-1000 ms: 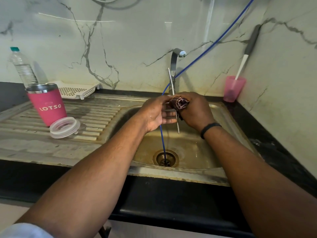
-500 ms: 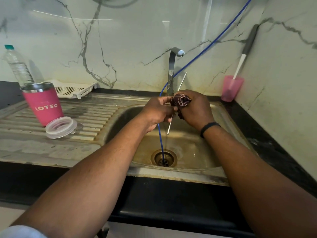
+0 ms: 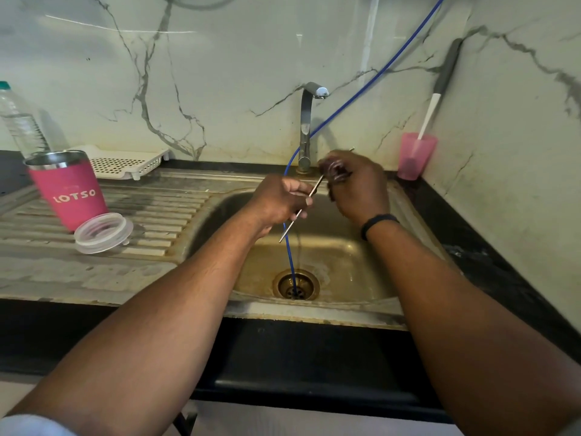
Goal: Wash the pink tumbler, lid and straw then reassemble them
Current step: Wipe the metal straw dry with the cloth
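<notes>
1. The left hand (image 3: 279, 202) pinches the metal straw (image 3: 301, 212) near its middle, fingers curled round it; the straw slants from lower left up to the right, over the sink (image 3: 405, 215).
2. The right hand (image 3: 355, 184) grips a dark scrubbing cloth (image 3: 334, 173) closed around the straw's upper part; the blur there makes the exact wrap hard to read.
3. To scrub well, I judge the left pinch should hold firm while the cloth slides the full length and the straw is turned between strokes.
4. The pink tumbler (image 3: 74, 191) stands upright on the draining board (image 3: 163, 215), its clear lid (image 3: 102, 232) resting against its base, both well apart from the hands.
</notes>
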